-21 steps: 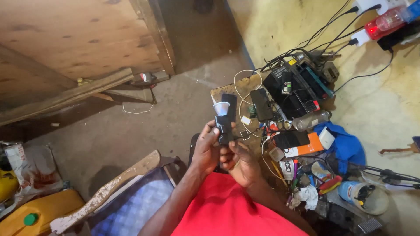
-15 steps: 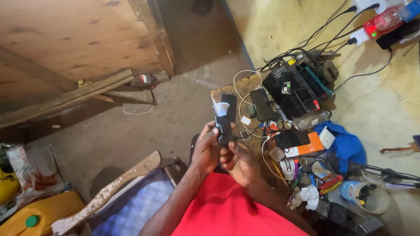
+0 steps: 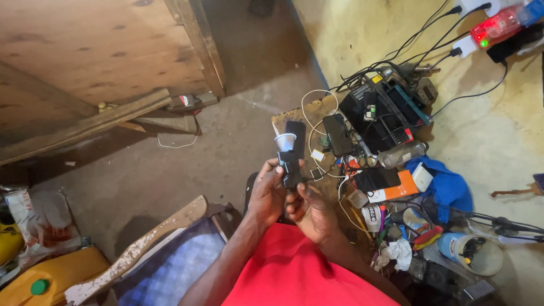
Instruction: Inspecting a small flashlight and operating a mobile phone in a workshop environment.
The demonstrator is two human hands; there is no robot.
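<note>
My left hand [image 3: 267, 191] and my right hand [image 3: 306, 208] together hold a small black device [image 3: 290, 164] with a white cup-shaped top [image 3: 285, 140], upright over my lap. My left fingers wrap its left side; my right fingers touch its lower right edge. Just beyond it, a low wooden work board [image 3: 289, 117] carries a dark phone [image 3: 338, 134], a white cable [image 3: 313, 126] and small parts.
The board's right side is crowded with black electronics [image 3: 378, 113], a clear bottle [image 3: 401, 153], an orange box [image 3: 391, 188], blue cloth [image 3: 445, 186] and tools. Cables run up the yellow wall [image 3: 362, 34] to sockets. Wooden planks [image 3: 96, 68] stand left; a yellow jerrycan [image 3: 54, 275] sits lower left.
Both hands hold the device almost as before. The view has shifted slightly; nothing was let go or picked up.
</note>
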